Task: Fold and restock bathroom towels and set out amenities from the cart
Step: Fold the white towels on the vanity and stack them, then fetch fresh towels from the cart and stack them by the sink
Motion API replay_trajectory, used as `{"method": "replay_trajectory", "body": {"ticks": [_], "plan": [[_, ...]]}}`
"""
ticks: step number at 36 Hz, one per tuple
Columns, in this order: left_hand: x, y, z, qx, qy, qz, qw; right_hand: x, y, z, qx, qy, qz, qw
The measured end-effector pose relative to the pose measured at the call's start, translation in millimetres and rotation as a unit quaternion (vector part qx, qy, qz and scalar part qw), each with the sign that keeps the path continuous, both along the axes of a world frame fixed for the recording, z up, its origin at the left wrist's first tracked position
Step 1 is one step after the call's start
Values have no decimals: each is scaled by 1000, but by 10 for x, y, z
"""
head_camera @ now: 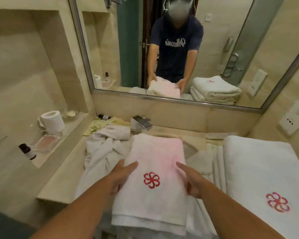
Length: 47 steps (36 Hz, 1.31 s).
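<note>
Both hands grip the folded towel by its side edges over the sink: left hand and right hand, thumbs on top. Crumpled towels crowd its left, and a towel stack sits just beside it on the right. The faucet stands behind. A toilet roll and small bottle rest on the ledge.

warm dim light (soft, edges warped)
</note>
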<state>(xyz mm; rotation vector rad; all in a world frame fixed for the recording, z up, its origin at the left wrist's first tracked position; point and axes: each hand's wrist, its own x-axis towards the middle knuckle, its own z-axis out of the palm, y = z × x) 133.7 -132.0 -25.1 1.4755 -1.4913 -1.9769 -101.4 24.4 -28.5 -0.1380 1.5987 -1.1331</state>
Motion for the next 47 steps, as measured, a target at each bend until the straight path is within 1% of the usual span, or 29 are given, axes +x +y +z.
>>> {"method": "replay_trajectory", "body": {"ticks": [2,5,6,7,9,11,14,16,18,20,21,24,26,31,34,39,43,44,47], "plan": [[-26,76,-361,8,-42,-37,998,69,140,-338,62,49,43,996],[-59,77,-638,18,-58,-26,998,33,142,-553,72,93,42,992],[-92,53,-668,42,-56,-21,997,-19,103,-554,79,80,48,992],[-139,30,-663,62,-47,-27,997,-53,59,-505,88,52,58,993],[-205,-22,-649,91,-28,-38,995,-138,28,-478,96,-36,48,994],[-253,-56,-607,126,-17,-32,991,-206,60,-479,83,-116,39,989],[-280,-79,-506,227,10,-51,972,-272,101,-522,49,-197,22,979],[-264,-83,-486,270,8,-82,959,-277,108,-519,20,-233,42,971],[-263,-55,-460,284,-2,-87,955,-268,122,-526,6,-249,68,966],[-249,-21,-436,280,1,-48,959,-264,148,-526,-8,-264,66,962],[-235,-12,-440,281,15,-27,959,-260,165,-531,-25,-277,61,958],[-213,1,-410,307,63,9,949,-217,200,-495,-75,-318,45,944],[-234,4,-357,326,98,28,940,-188,200,-435,-101,-326,34,939],[-244,-10,-143,325,179,42,928,-102,222,-118,-132,-294,-4,947],[-203,-29,33,315,203,28,927,-6,305,89,-150,-261,-24,953],[-67,-39,512,273,253,-55,926,259,507,569,-186,-188,-44,963],[29,-7,916,247,267,-140,921,495,774,1002,-189,-119,-63,973],[32,47,1060,230,258,-166,924,570,880,1129,-193,-90,-82,974],[-28,164,1367,198,249,-202,926,770,1152,1464,-208,2,-140,968]]}}
